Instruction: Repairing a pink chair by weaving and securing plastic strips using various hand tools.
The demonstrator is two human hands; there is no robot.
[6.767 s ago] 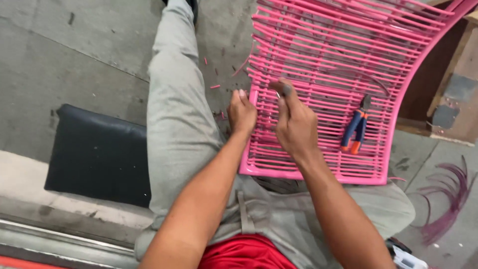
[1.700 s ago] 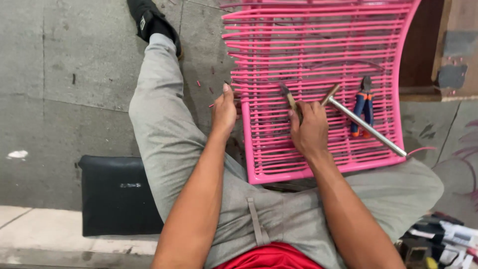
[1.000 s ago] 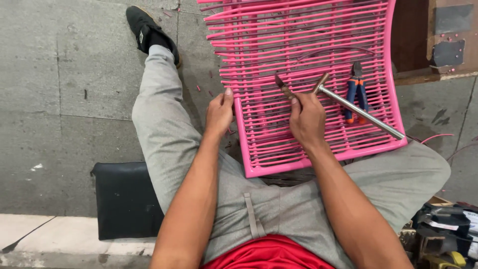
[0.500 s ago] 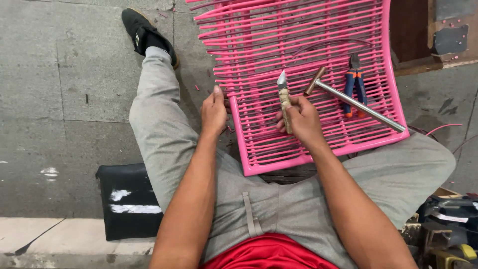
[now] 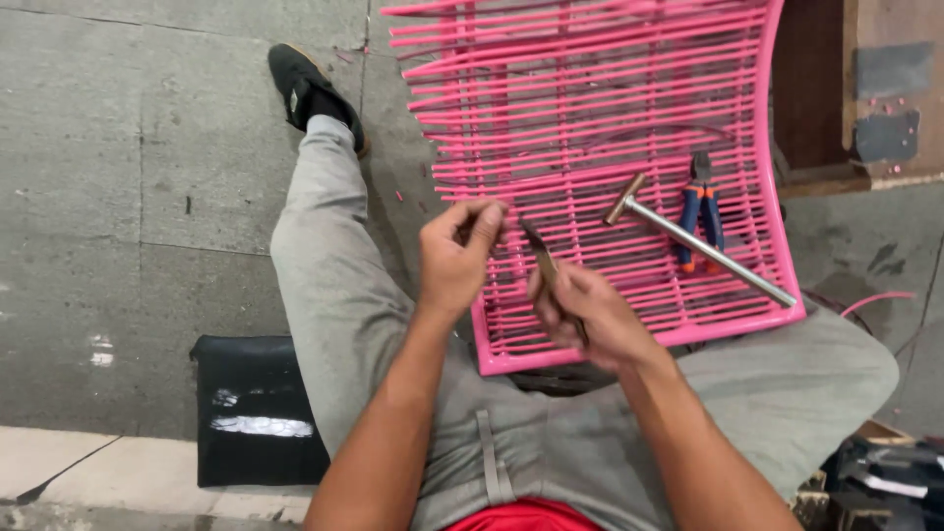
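A pink woven chair seat (image 5: 629,147) made of plastic cord strands lies across the lap of a seated person, its near edge resting on the grey trousers (image 5: 344,315). The right hand (image 5: 590,317) hovers over the near left part of the seat, fingers closed around a slim, dark-bladed hand tool (image 5: 544,265) whose tip points up and away; the hand is slightly blurred. The left hand (image 5: 454,258) sits just beside the seat's left edge, thumb and forefinger pinched together near a cord; whether they hold anything cannot be told. Further right on the seat lie a metal hammer (image 5: 700,241) and, touching it, blue-and-orange-handled pliers (image 5: 698,208). A black shoe (image 5: 310,93) rests on the grey concrete floor (image 5: 118,167), and a black cushion (image 5: 258,408) lies beside the left leg.
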